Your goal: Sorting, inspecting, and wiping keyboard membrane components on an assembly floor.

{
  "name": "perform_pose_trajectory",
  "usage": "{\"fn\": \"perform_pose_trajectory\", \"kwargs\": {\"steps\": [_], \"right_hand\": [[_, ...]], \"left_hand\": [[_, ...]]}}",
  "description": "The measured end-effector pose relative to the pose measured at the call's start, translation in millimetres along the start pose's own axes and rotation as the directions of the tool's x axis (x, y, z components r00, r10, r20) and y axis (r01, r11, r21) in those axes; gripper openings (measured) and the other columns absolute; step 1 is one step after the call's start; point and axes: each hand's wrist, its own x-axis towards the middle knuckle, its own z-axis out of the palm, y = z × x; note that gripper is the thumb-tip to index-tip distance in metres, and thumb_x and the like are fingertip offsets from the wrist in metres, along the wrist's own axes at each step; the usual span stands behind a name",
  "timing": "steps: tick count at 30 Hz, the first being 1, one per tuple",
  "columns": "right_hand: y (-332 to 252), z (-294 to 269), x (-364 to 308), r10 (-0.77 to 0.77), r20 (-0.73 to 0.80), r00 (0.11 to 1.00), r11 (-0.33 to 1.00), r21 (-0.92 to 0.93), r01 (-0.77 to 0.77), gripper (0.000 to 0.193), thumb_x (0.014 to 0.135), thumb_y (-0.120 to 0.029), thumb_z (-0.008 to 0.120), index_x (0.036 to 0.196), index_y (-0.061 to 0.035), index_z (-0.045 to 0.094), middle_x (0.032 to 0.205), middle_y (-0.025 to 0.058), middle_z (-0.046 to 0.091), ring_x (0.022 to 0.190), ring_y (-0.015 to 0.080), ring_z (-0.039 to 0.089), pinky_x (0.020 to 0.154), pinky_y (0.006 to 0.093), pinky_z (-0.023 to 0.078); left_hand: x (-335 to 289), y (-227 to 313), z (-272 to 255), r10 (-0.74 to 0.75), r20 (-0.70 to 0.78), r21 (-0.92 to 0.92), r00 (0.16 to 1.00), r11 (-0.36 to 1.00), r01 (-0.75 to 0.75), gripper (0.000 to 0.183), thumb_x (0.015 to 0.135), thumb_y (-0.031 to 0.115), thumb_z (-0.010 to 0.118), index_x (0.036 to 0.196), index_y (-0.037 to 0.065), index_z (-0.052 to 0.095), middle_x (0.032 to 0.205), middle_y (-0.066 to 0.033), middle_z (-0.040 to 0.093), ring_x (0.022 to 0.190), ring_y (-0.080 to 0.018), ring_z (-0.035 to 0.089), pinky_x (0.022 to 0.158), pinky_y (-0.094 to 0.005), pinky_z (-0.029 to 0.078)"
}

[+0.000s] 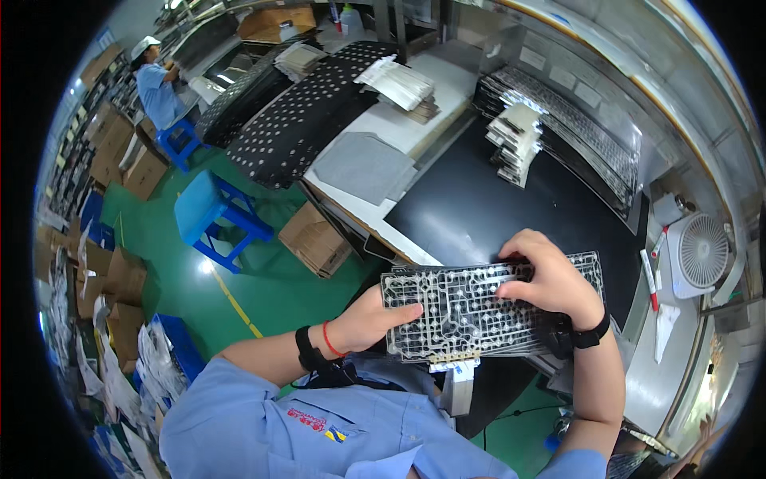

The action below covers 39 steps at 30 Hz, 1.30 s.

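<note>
In front of my body I hold a small stack of perforated keyboard plates (451, 315), thin and silvery, with rows of key openings. My left hand (373, 321) grips the left end, thumb on the top face and fingers hidden beneath. Over the right part, my right hand (552, 279) is curled, its thumb on the top face and its fingers bent at the far edge. The plates fan slightly apart toward the right. A light-coloured strip (455, 364) shows at their near edge, above a grey metal bracket (457, 391).
A black mat (479, 203) covers the bench. Behind it stand a pile of silvery strips (517, 136) and a row of plates (590, 136). A white fan (702, 254) and markers (649, 275) are right. Left are a blue stool (211, 209), cartons (315, 239) and a seated person (155, 88).
</note>
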Motion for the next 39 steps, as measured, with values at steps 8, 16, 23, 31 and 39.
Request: {"fn": "perform_pose_trajectory", "kwargs": {"steps": [8, 16, 23, 31, 39], "right_hand": [[-39, -41, -7, -0.306, -0.232, 0.923, 0.89, -0.414, 0.191, 0.118, 0.044, -0.07, 0.086, 0.136, -0.0028, 0.055, 0.14, 0.0183, 0.052, 0.131, 0.0374, 0.047, 0.109, 0.0487, 0.039], [-63, 21, 85, -0.558, -0.412, 0.72, 0.79, -0.529, 0.309, 0.068, 0.065, -0.006, 0.079, 0.13, -0.0033, 0.058, 0.121, 0.0183, 0.064, 0.108, 0.037, 0.065, 0.09, 0.0425, 0.054], [-110, -2, 157, -0.225, -0.766, 0.603, 0.97, -0.236, 0.062, 0.035, 0.089, -0.02, 0.075, 0.116, 0.0014, 0.066, 0.105, 0.0159, 0.072, 0.095, 0.0255, 0.068, 0.086, 0.033, 0.052], [-156, 32, 273, 0.339, -0.705, 0.623, 0.701, 0.631, 0.332, 0.053, 0.09, -0.042, 0.077, 0.112, 0.0043, 0.062, 0.107, 0.0133, 0.069, 0.098, 0.0189, 0.063, 0.089, 0.0329, 0.05], [-137, 112, 367, 0.402, -0.467, 0.788, 0.531, 0.82, 0.215, 0.064, 0.094, -0.044, 0.071, 0.125, 0.0102, 0.054, 0.121, 0.0198, 0.064, 0.109, 0.025, 0.061, 0.095, 0.0363, 0.048]], "left_hand": [[-43, 74, -32, 0.081, -0.213, -0.2, 0.974, 0.972, -0.125, 0.04, 0.097, 0.009, 0.061, 0.134, -0.004, 0.054, 0.122, -0.0154, 0.069, 0.105, -0.0245, 0.07, 0.093, -0.0403, 0.058], [-50, 150, 3, 0.301, -0.231, -0.293, 0.925, 0.885, -0.361, 0.037, 0.104, 0.022, 0.056, 0.132, -0.002, 0.057, 0.122, -0.0157, 0.069, 0.106, -0.0263, 0.071, 0.095, -0.0413, 0.058], [-40, 182, -54, 0.753, 0.275, -0.163, 0.597, 0.649, -0.743, 0.073, 0.101, 0.045, 0.058, 0.156, 0.015, 0.021, 0.156, -0.0122, 0.031, 0.142, -0.0335, 0.039, 0.106, -0.0499, 0.046], [-54, 180, -124, 0.812, -0.165, -0.159, 0.56, 0.538, -0.828, 0.059, 0.105, 0.035, 0.048, 0.154, 0.006, 0.033, 0.153, -0.0138, 0.043, 0.135, -0.0251, 0.048, 0.111, -0.0404, 0.041], [-61, 204, -191, 0.822, -0.425, 0.525, 0.38, 0.566, -0.636, 0.048, 0.097, 0.007, 0.06, 0.143, -0.005, 0.048, 0.134, -0.0121, 0.06, 0.118, -0.0206, 0.059, 0.105, -0.0353, 0.045]]}}
